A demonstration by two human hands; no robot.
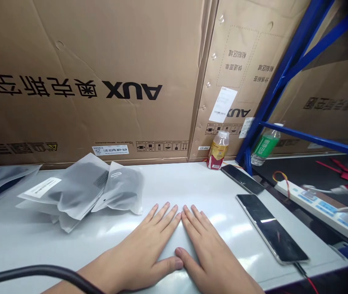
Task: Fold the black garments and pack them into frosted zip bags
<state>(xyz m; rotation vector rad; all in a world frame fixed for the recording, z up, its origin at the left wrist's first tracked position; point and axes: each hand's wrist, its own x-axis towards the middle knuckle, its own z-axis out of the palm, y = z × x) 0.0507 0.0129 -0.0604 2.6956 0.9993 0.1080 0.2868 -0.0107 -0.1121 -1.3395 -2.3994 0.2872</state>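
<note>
My left hand lies flat, palm down, on the white table, its fingers stretched out. Beside it my right hand rests palm down in the same way. The two thumbs touch or nearly touch at the tips, and the index fingertips are close together. Neither hand holds anything. Frosted plastic bags with dark contents lie beyond my left hand, and a smaller one is nearest to its fingertips. To the right of my right hand is a phone with a cable plugged into its near end.
Large cardboard boxes stand behind the table. A red and yellow bottle and a second phone are at the back right. Beyond the blue frame are a green-labelled bottle and a power strip. A black cable crosses the lower left.
</note>
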